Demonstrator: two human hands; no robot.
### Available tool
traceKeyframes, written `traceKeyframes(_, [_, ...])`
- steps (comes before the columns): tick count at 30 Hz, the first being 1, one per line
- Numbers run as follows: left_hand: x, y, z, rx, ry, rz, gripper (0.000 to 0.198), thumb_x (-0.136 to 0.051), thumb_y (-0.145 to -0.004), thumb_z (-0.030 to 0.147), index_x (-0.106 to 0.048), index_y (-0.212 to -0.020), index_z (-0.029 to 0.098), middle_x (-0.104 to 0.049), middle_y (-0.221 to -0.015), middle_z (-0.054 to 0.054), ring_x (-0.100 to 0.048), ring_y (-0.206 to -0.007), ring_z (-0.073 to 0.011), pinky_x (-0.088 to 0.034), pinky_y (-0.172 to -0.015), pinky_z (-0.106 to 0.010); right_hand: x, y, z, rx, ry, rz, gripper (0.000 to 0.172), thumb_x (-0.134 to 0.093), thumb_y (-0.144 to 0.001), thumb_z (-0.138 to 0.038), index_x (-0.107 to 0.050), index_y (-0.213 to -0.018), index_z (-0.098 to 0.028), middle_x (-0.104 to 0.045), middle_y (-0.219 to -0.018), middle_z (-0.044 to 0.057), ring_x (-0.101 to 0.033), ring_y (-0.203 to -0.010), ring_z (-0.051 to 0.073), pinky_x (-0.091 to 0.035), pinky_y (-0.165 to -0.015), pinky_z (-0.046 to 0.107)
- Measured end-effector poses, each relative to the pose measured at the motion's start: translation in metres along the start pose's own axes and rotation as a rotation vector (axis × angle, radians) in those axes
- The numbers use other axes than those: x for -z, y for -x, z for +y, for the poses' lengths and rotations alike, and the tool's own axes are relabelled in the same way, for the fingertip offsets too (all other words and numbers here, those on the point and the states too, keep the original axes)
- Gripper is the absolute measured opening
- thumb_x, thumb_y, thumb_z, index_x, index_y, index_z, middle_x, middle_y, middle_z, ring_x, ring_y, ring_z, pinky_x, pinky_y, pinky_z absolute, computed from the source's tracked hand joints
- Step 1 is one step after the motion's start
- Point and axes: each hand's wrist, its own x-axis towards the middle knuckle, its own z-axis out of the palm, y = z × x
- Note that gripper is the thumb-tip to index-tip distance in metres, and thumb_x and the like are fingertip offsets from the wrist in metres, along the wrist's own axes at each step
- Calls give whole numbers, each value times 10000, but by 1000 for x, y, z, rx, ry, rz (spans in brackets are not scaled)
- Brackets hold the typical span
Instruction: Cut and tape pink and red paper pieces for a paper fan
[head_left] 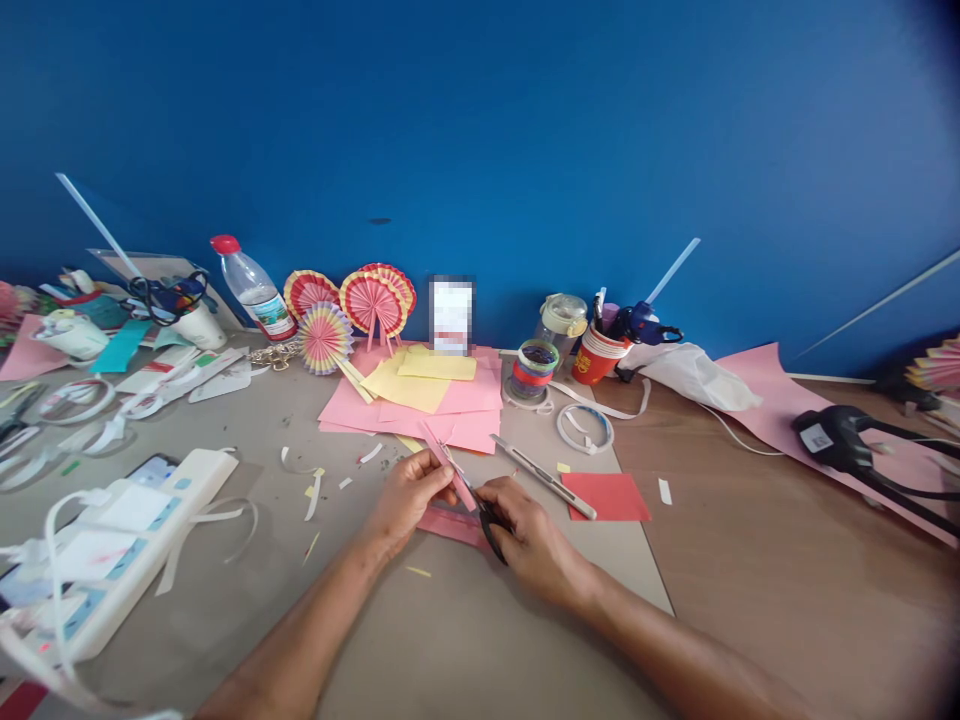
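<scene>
My left hand pinches a narrow pink paper strip between thumb and fingers. In my right hand is a pair of scissors with black handles, its blades pointing up and left against the strip. Whether the blades are parted cannot be made out. Below both hands a folded piece of pink paper lies on the table, partly covered. Just right of the hands rests a grey utility knife, its end over a red paper square.
Pink sheets and yellow sheets lie ahead, before pleated paper fans. A bottle stands behind, left of the fans. Right are a red cup and tape roll. A power strip with cables lies left.
</scene>
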Motion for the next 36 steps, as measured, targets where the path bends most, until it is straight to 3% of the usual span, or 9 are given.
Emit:
traceKeyframes(23, [-3, 1, 4, 14, 2, -2, 264, -728, -702, 392, -617, -701, 152, -647, -634, 4, -558, -554, -104, -423, -579, -228, -1, 1, 0, -19, 14, 11, 382, -432, -718, 16, -597, -983, -204, -551, -942, 36, -533, -818, 150, -437, -739, 282])
traceKeyframes(30, [-1, 0, 1, -11, -4, -12, 267, -714, -715, 392, -603, -689, 152, -647, -626, -6, -548, -549, -109, -418, -578, -237, 3, 1, -4, -105, -54, 59, 257, -464, -714, -64, -569, -906, -199, -503, -811, -7, -467, -639, 117, -404, -586, 244])
traceKeyframes(36, [0, 0, -1, -16, 22, -14, 252, -716, -726, 380, -613, -716, 150, -644, -635, 0, -542, -550, -101, -422, -576, -227, 6, 0, -13, -10, 53, 42, 332, -459, -706, -42, -591, -967, -200, -532, -902, 36, -513, -767, 156, -438, -682, 282])
